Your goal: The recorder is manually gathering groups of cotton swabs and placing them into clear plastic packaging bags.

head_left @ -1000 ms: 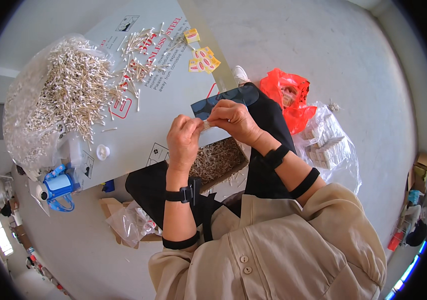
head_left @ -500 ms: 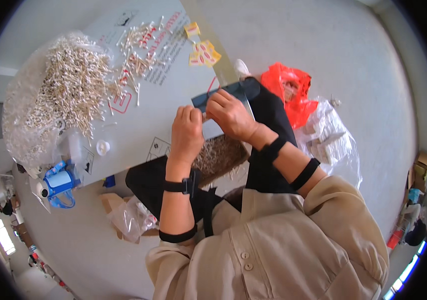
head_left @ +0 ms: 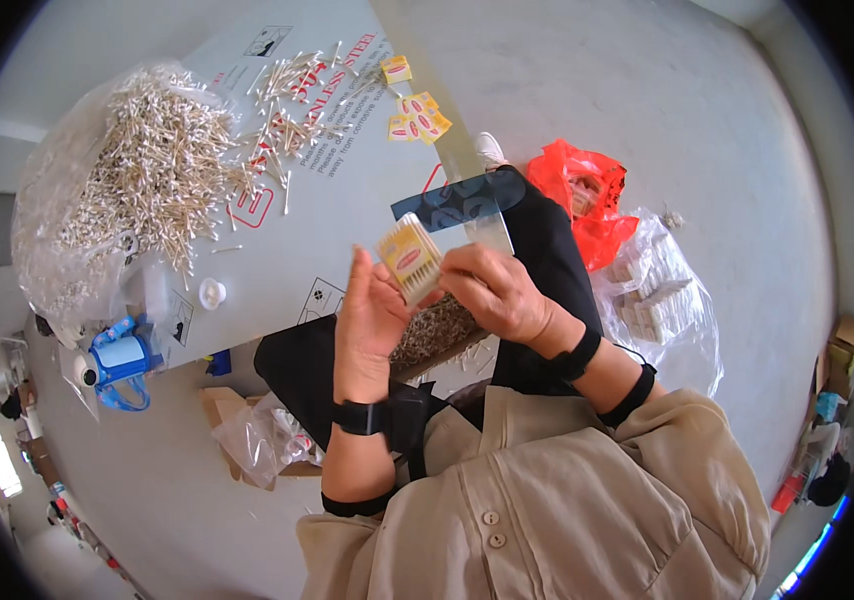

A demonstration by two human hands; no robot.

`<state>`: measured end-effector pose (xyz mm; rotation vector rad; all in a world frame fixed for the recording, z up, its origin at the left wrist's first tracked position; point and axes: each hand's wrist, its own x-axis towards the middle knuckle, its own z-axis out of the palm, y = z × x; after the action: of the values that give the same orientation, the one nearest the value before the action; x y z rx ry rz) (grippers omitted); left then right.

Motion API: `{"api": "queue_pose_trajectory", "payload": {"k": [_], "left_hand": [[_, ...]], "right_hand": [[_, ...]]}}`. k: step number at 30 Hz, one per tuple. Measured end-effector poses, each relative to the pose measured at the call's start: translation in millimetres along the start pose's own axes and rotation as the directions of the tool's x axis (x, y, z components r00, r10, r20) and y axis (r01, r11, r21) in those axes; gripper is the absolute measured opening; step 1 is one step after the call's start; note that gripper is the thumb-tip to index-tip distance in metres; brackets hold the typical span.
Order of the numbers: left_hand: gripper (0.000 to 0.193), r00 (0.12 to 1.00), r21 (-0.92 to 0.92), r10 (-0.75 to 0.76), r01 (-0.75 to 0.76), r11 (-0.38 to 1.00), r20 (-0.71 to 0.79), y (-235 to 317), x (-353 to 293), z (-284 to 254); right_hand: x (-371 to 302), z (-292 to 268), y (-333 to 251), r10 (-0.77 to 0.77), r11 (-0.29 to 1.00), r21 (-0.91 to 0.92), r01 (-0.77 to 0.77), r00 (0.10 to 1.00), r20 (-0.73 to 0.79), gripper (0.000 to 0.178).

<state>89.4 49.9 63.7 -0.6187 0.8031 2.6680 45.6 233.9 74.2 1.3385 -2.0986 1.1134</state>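
Observation:
A clear pack of cotton swabs (head_left: 409, 258) with a yellow label stands tilted between my hands, above the table's near corner. The fingers of my right hand (head_left: 502, 295) pinch it at its lower right edge. My left hand (head_left: 375, 312) is turned palm up beside it, thumb raised and apart, its other fingers partly hidden behind the pack's lower end. Beneath my hands, a box of loose swabs (head_left: 432, 338) rests at my lap. A dark blue translucent sheet (head_left: 457, 203) lies just beyond the pack at the table edge.
A big clear bag of loose swabs (head_left: 147, 170) covers the table's left side, with scattered swabs (head_left: 292, 85) beside it. Yellow labels (head_left: 419, 120) lie farther back. A white cap (head_left: 211, 294) and blue bottle (head_left: 119, 362) are left. Red (head_left: 582, 190) and clear bags (head_left: 662, 300) sit on the floor.
Both hands were close together at the blue sheet with knuckles up. Now they have turned and drawn apart, and the labelled swab pack shows between them. My left thumb has lifted away.

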Motion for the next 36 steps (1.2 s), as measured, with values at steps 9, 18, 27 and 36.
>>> {"api": "queue_pose_trajectory", "payload": {"k": [9,18,27,36], "left_hand": [[0.034,0.93,0.285,0.362,-0.331,0.899,-0.06,-22.2,-13.5,16.2],[0.034,0.917,0.278,0.374,-0.327,0.903,-0.138,-12.2,-17.8,22.2],[0.024,0.672,0.83,0.594,-0.557,0.011,0.443,5.0,-58.7,42.8],[0.025,0.436,0.6,0.415,-0.52,-0.609,0.799,2.2,-51.9,37.0]], "right_hand": [[-21.8,-8.9,-7.9,-0.076,0.996,0.053,0.072,0.994,0.072,0.027],[-3.2,-13.7,-20.6,0.079,0.994,0.071,-0.083,0.995,0.054,0.019],[11.2,-24.6,-31.8,0.363,0.914,0.208,-0.348,0.931,-0.042,0.019],[3.8,-24.6,-39.1,0.441,0.859,0.279,-0.43,0.897,0.024,0.018]]}}
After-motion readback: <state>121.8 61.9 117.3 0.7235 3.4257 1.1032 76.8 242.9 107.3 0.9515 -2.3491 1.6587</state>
